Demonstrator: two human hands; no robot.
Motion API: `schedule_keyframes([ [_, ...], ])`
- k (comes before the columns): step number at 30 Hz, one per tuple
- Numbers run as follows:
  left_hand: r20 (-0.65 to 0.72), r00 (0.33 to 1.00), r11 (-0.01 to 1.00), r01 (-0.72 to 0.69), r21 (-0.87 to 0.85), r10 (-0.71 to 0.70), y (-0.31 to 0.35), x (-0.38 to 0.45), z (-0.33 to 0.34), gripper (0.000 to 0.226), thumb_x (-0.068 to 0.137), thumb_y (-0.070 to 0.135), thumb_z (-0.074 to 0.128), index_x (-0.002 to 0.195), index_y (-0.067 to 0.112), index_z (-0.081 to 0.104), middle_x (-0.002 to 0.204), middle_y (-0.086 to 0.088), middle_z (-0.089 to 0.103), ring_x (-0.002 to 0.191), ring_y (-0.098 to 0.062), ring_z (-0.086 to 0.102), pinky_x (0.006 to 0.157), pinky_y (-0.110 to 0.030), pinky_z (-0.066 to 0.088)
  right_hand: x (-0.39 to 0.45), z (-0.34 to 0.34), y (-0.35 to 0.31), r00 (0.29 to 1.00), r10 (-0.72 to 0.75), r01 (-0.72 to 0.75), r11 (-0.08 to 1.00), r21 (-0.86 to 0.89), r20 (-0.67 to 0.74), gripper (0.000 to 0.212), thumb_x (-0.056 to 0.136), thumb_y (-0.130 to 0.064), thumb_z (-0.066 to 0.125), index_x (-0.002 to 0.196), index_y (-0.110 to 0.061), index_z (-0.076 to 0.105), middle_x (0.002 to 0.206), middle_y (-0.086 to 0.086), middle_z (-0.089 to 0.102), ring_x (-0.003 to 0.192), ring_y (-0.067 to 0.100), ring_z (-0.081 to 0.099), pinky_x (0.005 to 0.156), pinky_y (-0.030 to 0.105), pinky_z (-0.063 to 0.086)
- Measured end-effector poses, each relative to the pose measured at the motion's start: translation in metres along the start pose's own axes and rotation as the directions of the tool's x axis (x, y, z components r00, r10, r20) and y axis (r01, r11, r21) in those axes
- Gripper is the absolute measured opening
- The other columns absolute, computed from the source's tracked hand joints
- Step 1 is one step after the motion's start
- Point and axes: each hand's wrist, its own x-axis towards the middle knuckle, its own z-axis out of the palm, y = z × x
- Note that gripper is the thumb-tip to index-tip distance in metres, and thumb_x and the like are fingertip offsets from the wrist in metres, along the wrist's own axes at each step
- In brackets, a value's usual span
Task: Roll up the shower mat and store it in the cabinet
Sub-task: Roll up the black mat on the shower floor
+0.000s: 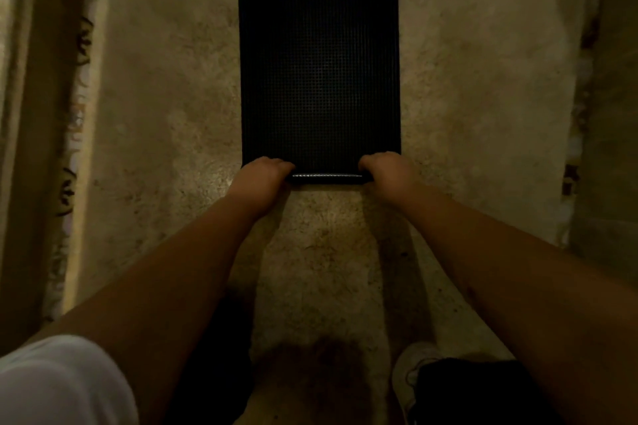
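Note:
A black rectangular shower mat (319,65) with a fine grid texture lies flat on a beige carpet. Its near edge is curled into a thin, tight roll (326,178). My left hand (264,173) grips the left end of that roll, fingers curled over it. At the right end my right hand (388,170) holds the roll the same way. The rest of the mat stretches away from me, unrolled. No cabinet is in sight.
The beige carpet (483,79) has a patterned border on the left (74,134) and right (583,86). Pale vertical trim (20,97) runs along the far left. My white-shod foot (412,376) and dark trouser legs show at the bottom.

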Motion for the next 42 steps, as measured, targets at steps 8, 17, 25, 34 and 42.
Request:
schedule_keyframes([
  [8, 0.037, 0.998, 0.987, 0.050, -0.150, -0.044, -0.005, -0.001, 0.000, 0.035, 0.090, 0.017, 0.059, 0.125, 0.017, 0.060, 0.119, -0.015, 0.063, 0.107, -0.035, 0.058, 0.088, -0.041, 0.048, 0.000, -0.020, 0.000, 0.997, 0.056, -0.061, 0.994, 0.094, 0.060, 0.030, 0.077, -0.024, 0.073, 0.104, -0.020, 0.060, 0.107, 0.011, 0.061, 0.094, 0.030, 0.058, 0.070, 0.031, 0.044],
  [17, 0.016, 1.000, 0.993, 0.019, -0.116, -0.018, -0.007, 0.008, -0.003, 0.037, 0.091, 0.010, 0.058, 0.128, 0.010, 0.059, 0.119, -0.021, 0.054, 0.107, -0.038, 0.053, 0.091, -0.041, 0.046, 0.012, -0.034, -0.007, 0.984, 0.096, -0.104, 0.994, 0.046, 0.152, 0.038, 0.088, -0.022, 0.066, 0.124, -0.012, 0.060, 0.128, 0.015, 0.052, 0.114, 0.032, 0.052, 0.093, 0.038, 0.046],
  [25, -0.129, 0.991, 0.989, 0.040, 0.142, -0.022, 0.003, 0.005, -0.007, 0.016, 0.086, 0.014, 0.057, 0.100, 0.012, 0.065, 0.094, -0.012, 0.065, 0.091, -0.033, 0.055, 0.069, -0.039, 0.042, 0.000, -0.020, -0.009, 0.995, -0.005, 0.000, 0.999, -0.047, -0.100, 0.030, 0.088, -0.016, 0.061, 0.117, -0.011, 0.059, 0.116, 0.015, 0.061, 0.102, 0.034, 0.054, 0.082, 0.041, 0.047],
  [34, -0.153, 0.987, 0.984, -0.018, 0.180, 0.046, 0.002, -0.012, 0.005, 0.045, 0.088, 0.016, 0.057, 0.132, 0.008, 0.054, 0.121, -0.018, 0.058, 0.106, -0.039, 0.053, 0.080, -0.047, 0.042, -0.025, 0.008, -0.013, 0.975, -0.073, 0.029, 0.979, -0.203, -0.210, 0.049, 0.090, -0.019, 0.057, 0.136, -0.005, 0.048, 0.132, 0.016, 0.055, 0.117, 0.034, 0.051, 0.089, 0.044, 0.043],
  [42, -0.132, 0.991, 0.990, -0.016, 0.138, 0.035, -0.002, 0.006, -0.006, 0.046, 0.086, 0.012, 0.058, 0.131, 0.006, 0.054, 0.122, -0.019, 0.060, 0.108, -0.038, 0.055, 0.085, -0.047, 0.046, -0.010, -0.007, -0.008, 0.986, -0.032, 0.012, 0.992, -0.123, -0.162, 0.053, 0.090, -0.004, 0.049, 0.142, -0.010, 0.041, 0.138, 0.013, 0.051, 0.122, 0.033, 0.047, 0.096, 0.041, 0.043],
])
